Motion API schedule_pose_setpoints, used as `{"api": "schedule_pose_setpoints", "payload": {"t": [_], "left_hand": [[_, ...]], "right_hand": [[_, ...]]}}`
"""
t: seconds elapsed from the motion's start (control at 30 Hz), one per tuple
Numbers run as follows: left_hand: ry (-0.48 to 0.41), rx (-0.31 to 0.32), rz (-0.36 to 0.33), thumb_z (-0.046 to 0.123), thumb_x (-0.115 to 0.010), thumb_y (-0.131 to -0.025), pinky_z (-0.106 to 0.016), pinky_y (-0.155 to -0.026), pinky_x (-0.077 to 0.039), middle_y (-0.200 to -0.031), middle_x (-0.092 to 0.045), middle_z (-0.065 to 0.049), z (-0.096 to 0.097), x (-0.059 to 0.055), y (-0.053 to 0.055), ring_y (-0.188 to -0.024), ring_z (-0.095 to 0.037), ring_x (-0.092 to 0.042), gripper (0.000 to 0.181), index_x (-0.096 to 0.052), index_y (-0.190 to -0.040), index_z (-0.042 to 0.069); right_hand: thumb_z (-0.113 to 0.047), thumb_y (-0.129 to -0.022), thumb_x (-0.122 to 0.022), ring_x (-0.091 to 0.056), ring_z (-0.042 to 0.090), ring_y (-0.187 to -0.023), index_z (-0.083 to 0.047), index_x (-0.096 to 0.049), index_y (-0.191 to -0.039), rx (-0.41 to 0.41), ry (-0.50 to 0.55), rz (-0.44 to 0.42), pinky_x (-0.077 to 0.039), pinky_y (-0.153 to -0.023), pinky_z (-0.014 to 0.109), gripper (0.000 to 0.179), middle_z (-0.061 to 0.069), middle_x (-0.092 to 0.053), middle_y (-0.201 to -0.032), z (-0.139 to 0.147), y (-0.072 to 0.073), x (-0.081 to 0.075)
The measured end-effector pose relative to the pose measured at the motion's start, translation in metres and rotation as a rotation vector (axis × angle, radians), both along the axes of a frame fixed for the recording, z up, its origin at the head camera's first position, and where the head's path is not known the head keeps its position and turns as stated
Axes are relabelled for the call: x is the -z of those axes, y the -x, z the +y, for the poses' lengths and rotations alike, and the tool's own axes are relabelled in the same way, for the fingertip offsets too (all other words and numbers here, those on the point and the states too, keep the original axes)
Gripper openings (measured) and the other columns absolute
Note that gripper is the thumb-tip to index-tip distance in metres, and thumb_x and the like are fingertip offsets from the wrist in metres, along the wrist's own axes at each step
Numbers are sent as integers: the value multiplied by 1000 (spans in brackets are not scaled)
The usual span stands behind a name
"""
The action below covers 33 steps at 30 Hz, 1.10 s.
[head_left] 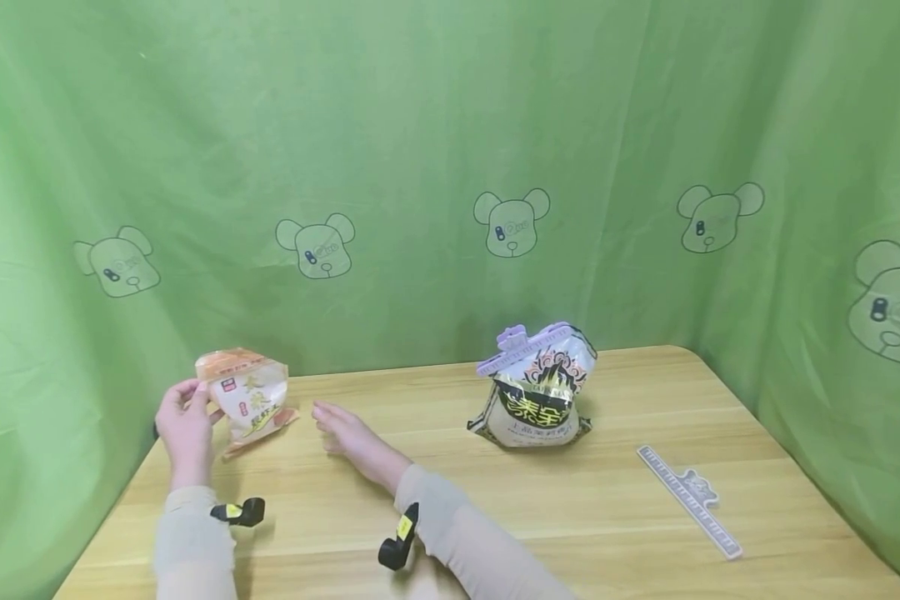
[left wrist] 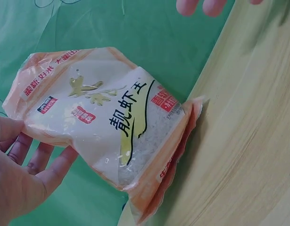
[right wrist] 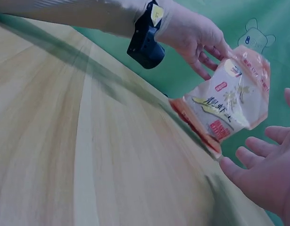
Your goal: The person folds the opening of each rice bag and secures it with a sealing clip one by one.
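Observation:
At the left of the table stands an orange and white rice bag (head_left: 251,396), its lower edge on the wood. My left hand (head_left: 185,425) pinches the upper left edge of this bag between thumb and fingers. In the left wrist view, rice grains show through the bag's (left wrist: 111,117) clear window. To the right of it my right hand (head_left: 356,442) hovers apart from the bag, fingers extended and holding nothing. The right wrist view shows that hand (right wrist: 272,165) with its fingers spread beside the bag (right wrist: 229,96).
A second, black and white rice bag (head_left: 536,408) stands at the back right, with a purple sealing clip (head_left: 525,346) across its folded top. A pale long clip (head_left: 690,500) lies on the table (head_left: 570,517) farther right. Green curtain (head_left: 420,125) surrounds the table.

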<state>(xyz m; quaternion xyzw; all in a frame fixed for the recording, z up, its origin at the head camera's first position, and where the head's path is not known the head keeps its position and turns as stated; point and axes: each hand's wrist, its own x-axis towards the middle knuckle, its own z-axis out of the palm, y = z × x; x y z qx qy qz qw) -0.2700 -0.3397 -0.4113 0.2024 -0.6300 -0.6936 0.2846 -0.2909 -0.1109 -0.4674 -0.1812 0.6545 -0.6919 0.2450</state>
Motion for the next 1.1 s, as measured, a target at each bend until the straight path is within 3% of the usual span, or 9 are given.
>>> {"api": "schedule_pose_setpoints", "payload": {"t": [0.33,0.67,1.1], "left_hand": [[20,16,18,16,-53,-99,-16,-68,-58,-102,-52,5,7,-6,2,-91,-7,-55,3,-56,-102,16],[39,42,20,16,-53,-99,-15,-67,-58,-100,-53,4,14,-12,4,-91,-7,-54,4,-56,-102,16],[-2,106,67,10,-54,-98,-20,-66,-60,-96,-55,1,28,-16,6,-87,-8,-57,4,-57,-100,13]], "right_hand": [[-57,-99,-37,-32,27,-146,-14,-27,-153,-40,145,-118,-32,-118,49,70,6,-34,-158,-3,3,1],[-56,-101,-32,-25,27,-149,-16,-21,-155,-86,249,-154,-27,-120,51,68,6,-28,-160,-5,4,-1],[-63,-97,-36,-23,27,-150,-21,-13,-157,5,281,-171,-25,-121,51,77,8,-23,-162,-5,-4,-10]]}}
